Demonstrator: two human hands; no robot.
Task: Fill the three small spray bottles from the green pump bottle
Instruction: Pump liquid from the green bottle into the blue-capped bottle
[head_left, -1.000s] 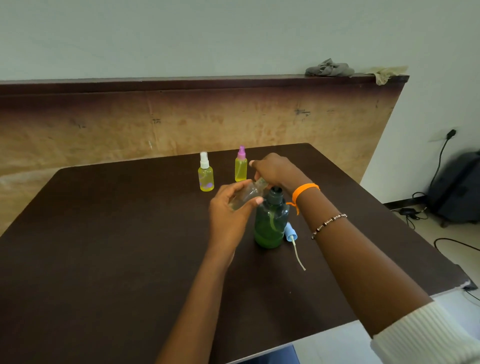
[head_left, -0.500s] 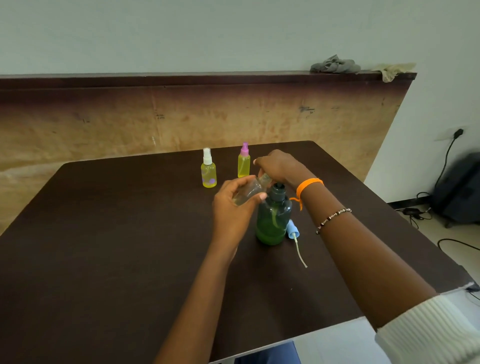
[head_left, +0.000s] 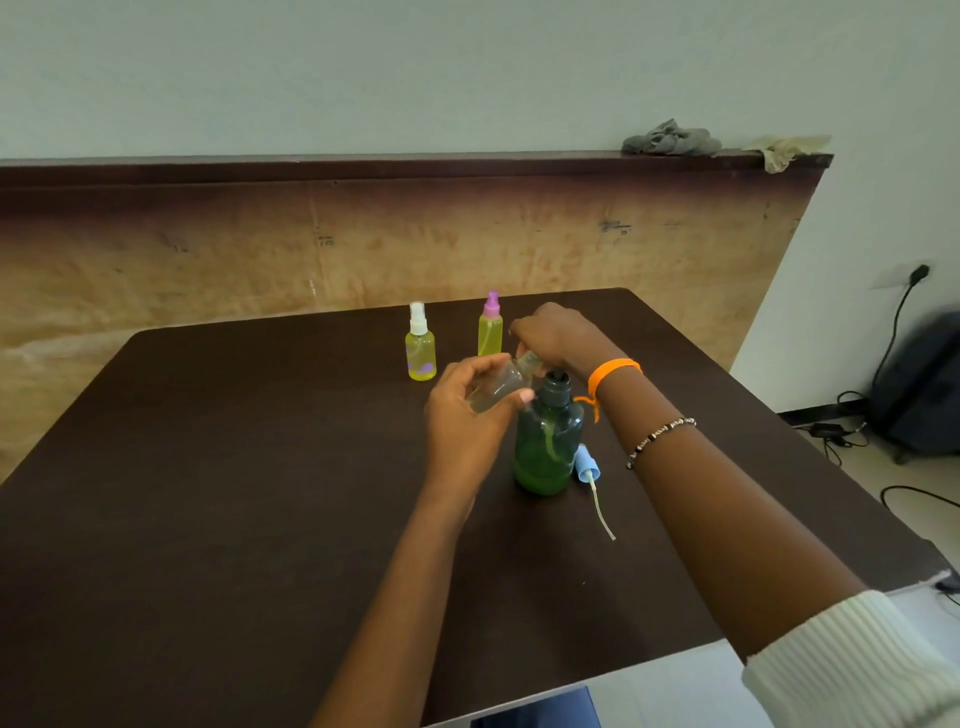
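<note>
The green pump bottle (head_left: 546, 441) stands upright on the dark table (head_left: 208, 493), about a third full of green liquid. My left hand (head_left: 467, 415) grips a small clear spray bottle (head_left: 498, 387), tilted with its open neck toward the pump's spout. My right hand (head_left: 556, 335) rests on top of the pump head, which it hides. Two small spray bottles holding yellow liquid stand behind: one with a white cap (head_left: 420, 343), one with a pink cap (head_left: 490, 327). A blue spray cap (head_left: 587, 462) with its dip tube lies just right of the green bottle.
A wooden panel (head_left: 363, 249) backs the table, with rags (head_left: 670, 140) on its ledge. To the right, cables (head_left: 852, 431) and a dark bag (head_left: 924, 395) sit on the floor. The table's right edge runs close to my right forearm.
The hands and bottles keep nearly the same pose over the green bottle. Only the camera view shifts slightly.
</note>
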